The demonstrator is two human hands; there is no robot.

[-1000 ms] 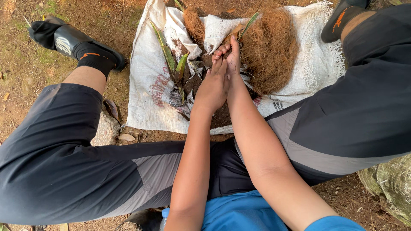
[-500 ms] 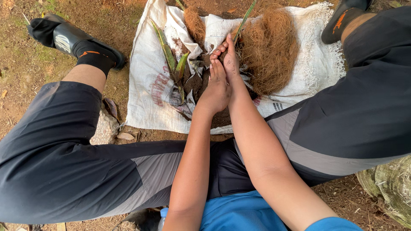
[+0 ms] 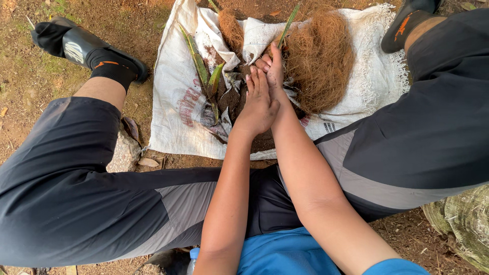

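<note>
— Our hands sit together over the middle of the white woven sack [image 3: 173,127]. The left hand [image 3: 259,104] lies flat, fingers straight and close, palm down on the dark soil [image 3: 232,99]. The right hand [image 3: 272,66] is just beyond it, fingers curled at the near edge of the brown coconut fibre [image 3: 321,56]; whether it pinches anything we cannot tell.

— And what has changed from a moment ago?

— The left hand has opened and slid a little nearer to us. A second ago it was pressed up against the right one, fingers bunched at the fibre; now it rests spread on the soil, while the right hand has stayed at the fibre's edge. The long green leaf [image 3: 288,23] by the right fingertips keeps its place.

— What does that tell us?

— We judge that the left hand has shifted from gripping to pressing or steadying, and the right hand alone now works the fibre. That is a reading, not something seen.

— Where does everything lie?

— The fibre mound sits right and far on the sack, the soil in the middle, and the green plant shoots [image 3: 206,79] left of the soil. Our legs spread to both sides, the left black shoe [image 3: 76,46] far left on bare earth.
</note>
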